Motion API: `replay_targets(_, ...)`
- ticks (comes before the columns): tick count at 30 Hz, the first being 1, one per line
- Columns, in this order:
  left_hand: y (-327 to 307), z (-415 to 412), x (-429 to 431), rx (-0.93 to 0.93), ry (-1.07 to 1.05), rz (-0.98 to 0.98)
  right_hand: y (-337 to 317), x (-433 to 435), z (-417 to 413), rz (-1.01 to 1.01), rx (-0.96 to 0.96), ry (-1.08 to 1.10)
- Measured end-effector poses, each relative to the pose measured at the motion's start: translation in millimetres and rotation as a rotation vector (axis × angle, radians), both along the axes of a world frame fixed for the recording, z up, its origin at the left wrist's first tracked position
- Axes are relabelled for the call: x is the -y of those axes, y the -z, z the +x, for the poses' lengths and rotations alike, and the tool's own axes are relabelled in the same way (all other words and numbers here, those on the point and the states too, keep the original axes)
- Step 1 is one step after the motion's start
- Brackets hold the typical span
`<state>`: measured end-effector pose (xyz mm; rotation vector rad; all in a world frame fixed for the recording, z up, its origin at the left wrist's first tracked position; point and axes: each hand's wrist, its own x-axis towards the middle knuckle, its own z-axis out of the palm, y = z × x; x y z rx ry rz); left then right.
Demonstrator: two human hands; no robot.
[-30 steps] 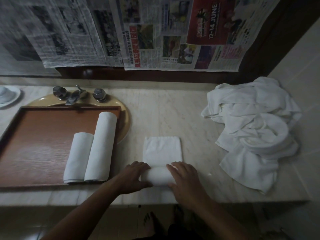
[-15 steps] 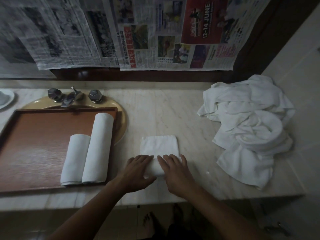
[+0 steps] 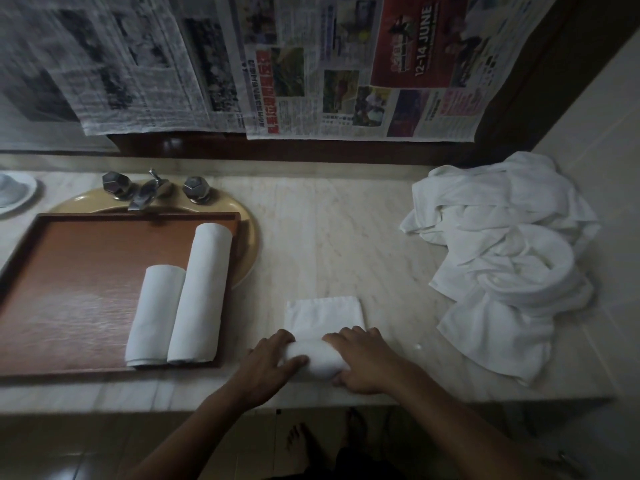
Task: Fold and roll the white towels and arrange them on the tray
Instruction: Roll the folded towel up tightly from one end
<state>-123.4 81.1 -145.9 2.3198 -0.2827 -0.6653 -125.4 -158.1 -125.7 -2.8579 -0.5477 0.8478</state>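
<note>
My left hand point(image 3: 270, 365) curls over the left end of the half-rolled towel point(image 3: 317, 355), fingers across the top of the roll and thumb lying along its near face. My right hand point(image 3: 363, 362) cups the right end the same way, fingers bent over the top and thumb tucked against the near side. Both hands grip the soft white cylinder between them. It lies near the front edge of the pale, veined marble worktop point(image 3: 329, 237), just right of the tray, and its unrolled part stretches away from me as a flat, smooth rectangle. At the far left a small white dish point(image 3: 14, 195) sits on the worktop. Next comes the reddish-brown wooden tray point(image 3: 69, 271), rectangular with a low raised rim, resting over a yellow oval basin point(image 3: 249, 244) below faceted metal taps point(image 3: 145, 195). In the tray, at its right side, lie two finished rolls touching side by side: a short rolled towel point(image 3: 156, 313) on the left and a long rolled towel point(image 3: 202, 292) on the right. Far right on the worktop, well apart from my hands, a crumpled pile of white towels point(image 3: 502, 258) lies in loose folds. Newspaper sheets point(image 3: 311, 64) hang along the wall behind.
</note>
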Motion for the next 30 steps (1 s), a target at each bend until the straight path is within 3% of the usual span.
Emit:
replay_targets(2,2.1,5.6,2.1,-0.058,-0.057,-0.026,-3.3,-2.8,-3.6,0.002,0.030,0.025)
replay_targets(8,0.7,25.2,9.8,-0.190,-0.147,-0.023,8.0,-17.3,-47.5,0.126,0.409,0.085)
replay_targets(17,7.2,27.8,18.6,-0.252,-0.348,-0.035,36.5,-21.4,-26.5,-0.006,0.365,0.057)
replay_targets(19,6.4,25.8,19.1,-0.172,-0.353,-0.025,30.9,-22.1,-11.6,-0.026,0.336,0.040)
replay_targets(22,5.5,15.8,22.4,0.243,-0.212,0.100,19.8,-21.5,11.2,-0.030,0.264,0.022)
replay_targets(24,5.8,10.9,23.4,0.422,-0.035,0.170,15.8,-21.7,26.7,-0.029,0.228,-0.004)
replay_targets(26,10.4,11.8,23.1,0.434,0.061,0.197,13.4,-21.6,40.1,-0.047,0.209,-0.041)
replay_targets(30,9.0,21.1,20.5,0.303,-0.002,0.103,8.0,-20.0,52.4,-0.053,0.137,-0.057)
